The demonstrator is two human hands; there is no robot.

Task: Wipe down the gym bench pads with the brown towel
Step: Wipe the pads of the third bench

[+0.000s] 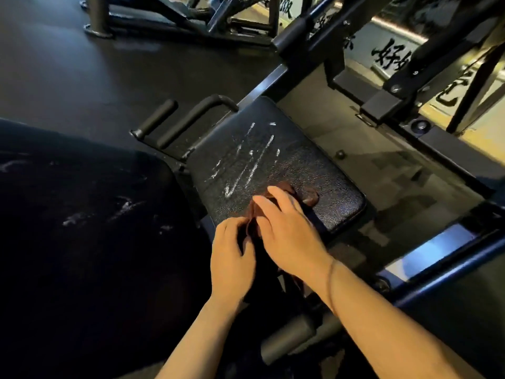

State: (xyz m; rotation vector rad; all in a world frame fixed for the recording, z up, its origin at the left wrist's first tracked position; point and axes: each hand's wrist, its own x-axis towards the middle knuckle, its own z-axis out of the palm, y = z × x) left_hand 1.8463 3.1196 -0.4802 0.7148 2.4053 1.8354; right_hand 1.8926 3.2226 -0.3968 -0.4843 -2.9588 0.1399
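The black seat pad [287, 165] of a gym machine lies in the middle of the view, with white streaks across its far half. A brown towel [307, 194] is bunched on the pad's near edge. My right hand [287, 231] lies over the towel with fingers stretched forward, pressing it onto the pad. Beside it, my left hand [232, 258] pinches the towel's near end with curled fingers. A larger dark pad [82, 214] at the left carries faint white smears.
Two black foam handles [175, 124] stick out beside the seat pad's left side. Dark steel frame bars [410, 110] run across the right and top. A roller pad [289, 340] sits below my arms. Dark rubber floor [82, 64] spreads at upper left.
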